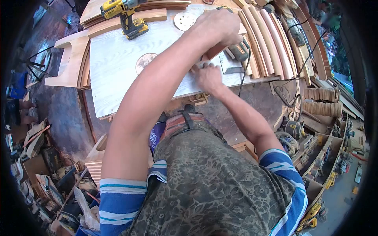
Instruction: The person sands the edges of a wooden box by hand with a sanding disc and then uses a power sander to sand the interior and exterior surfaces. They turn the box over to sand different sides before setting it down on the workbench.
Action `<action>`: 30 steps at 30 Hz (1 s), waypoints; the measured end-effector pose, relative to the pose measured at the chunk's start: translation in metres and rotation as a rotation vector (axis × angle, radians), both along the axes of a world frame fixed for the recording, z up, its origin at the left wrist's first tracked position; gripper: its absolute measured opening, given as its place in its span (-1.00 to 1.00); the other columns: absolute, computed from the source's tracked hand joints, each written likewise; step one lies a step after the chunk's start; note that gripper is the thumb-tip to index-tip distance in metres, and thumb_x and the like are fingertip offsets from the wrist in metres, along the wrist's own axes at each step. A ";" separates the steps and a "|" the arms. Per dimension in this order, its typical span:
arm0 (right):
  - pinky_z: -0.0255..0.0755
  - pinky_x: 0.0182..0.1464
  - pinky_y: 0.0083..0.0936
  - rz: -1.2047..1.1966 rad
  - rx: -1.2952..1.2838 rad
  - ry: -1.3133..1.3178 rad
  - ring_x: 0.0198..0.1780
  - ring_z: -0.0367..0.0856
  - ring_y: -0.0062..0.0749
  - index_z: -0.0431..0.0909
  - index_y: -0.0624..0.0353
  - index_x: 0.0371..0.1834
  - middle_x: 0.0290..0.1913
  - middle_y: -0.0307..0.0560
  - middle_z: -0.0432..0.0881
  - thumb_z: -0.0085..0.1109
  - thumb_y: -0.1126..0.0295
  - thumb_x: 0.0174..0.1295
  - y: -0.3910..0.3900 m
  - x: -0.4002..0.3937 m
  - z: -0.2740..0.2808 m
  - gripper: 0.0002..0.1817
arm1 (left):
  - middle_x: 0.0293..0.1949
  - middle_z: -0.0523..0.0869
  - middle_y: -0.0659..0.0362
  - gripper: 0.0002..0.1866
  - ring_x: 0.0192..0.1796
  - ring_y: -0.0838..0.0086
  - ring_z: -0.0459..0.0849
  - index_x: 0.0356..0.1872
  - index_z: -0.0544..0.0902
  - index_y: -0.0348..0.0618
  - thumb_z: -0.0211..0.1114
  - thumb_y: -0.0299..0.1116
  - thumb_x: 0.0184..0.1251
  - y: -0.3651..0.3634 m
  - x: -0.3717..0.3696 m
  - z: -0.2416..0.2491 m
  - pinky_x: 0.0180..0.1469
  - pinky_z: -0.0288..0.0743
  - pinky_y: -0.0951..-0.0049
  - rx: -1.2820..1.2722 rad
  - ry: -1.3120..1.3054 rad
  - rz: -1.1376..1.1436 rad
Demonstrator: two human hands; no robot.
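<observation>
My left hand reaches across the white board, its fingers closed around a reddish-brown wooden piece that shows below the palm. The hand covers most of that piece. Close by, at its lower end, my right hand has its fingers curled and slightly blurred. A small greyish edge shows at those fingertips, too small to name. Just right of both hands lie a corded DeWalt power tool and a flat dark-edged metal piece. A perforated sanding disc lies left of my left hand.
A yellow cordless drill stands on the board's far left, with a brown round disc nearer. Curved wooden slats line the right side. Black cables hang at the right. Open bins and tools fill the floor at lower right.
</observation>
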State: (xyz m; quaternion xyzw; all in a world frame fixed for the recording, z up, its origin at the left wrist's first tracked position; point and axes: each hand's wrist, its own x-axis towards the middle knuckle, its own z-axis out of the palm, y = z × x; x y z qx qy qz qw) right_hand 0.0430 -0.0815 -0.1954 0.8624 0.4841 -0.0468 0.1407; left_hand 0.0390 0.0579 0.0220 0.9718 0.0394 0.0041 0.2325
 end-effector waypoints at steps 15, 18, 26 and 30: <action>0.63 0.20 0.12 -0.231 0.224 0.574 0.04 0.77 0.29 0.56 -0.09 0.49 0.03 0.34 0.78 0.09 0.25 0.22 0.015 0.003 0.011 -0.33 | 0.00 0.86 -0.14 -0.59 0.08 0.04 0.85 -0.07 0.86 -0.23 0.37 -0.10 0.26 0.001 0.021 -0.023 0.21 0.70 0.07 0.069 -0.065 0.005; 0.63 0.21 0.12 -0.205 0.224 0.613 0.05 0.77 0.29 0.54 -0.17 0.53 0.05 0.33 0.78 0.08 0.21 0.25 0.022 0.006 -0.011 -0.32 | -0.01 0.85 -0.18 -0.56 0.08 0.01 0.85 -0.07 0.85 -0.27 0.36 -0.11 0.23 0.003 0.024 -0.025 0.19 0.71 0.04 0.080 -0.085 -0.017; 0.63 0.24 0.04 -0.237 0.229 0.611 0.14 0.77 0.17 0.72 0.13 0.23 0.07 0.31 0.79 0.05 0.19 0.32 0.028 -0.004 0.011 -0.51 | 0.15 0.78 -0.21 -0.36 0.25 -0.04 0.73 0.15 0.71 -0.29 0.36 0.08 0.26 0.001 0.024 -0.025 0.34 0.57 0.05 0.102 -0.002 0.005; 0.62 0.24 0.08 -0.254 0.193 0.573 0.07 0.78 0.26 0.73 0.14 0.22 -0.02 0.35 0.80 0.02 0.15 0.33 0.017 0.002 0.005 -0.48 | 0.14 0.79 -0.20 -0.36 0.24 -0.05 0.74 0.15 0.72 -0.28 0.37 0.10 0.29 0.001 0.020 -0.021 0.34 0.57 0.06 0.123 -0.004 -0.008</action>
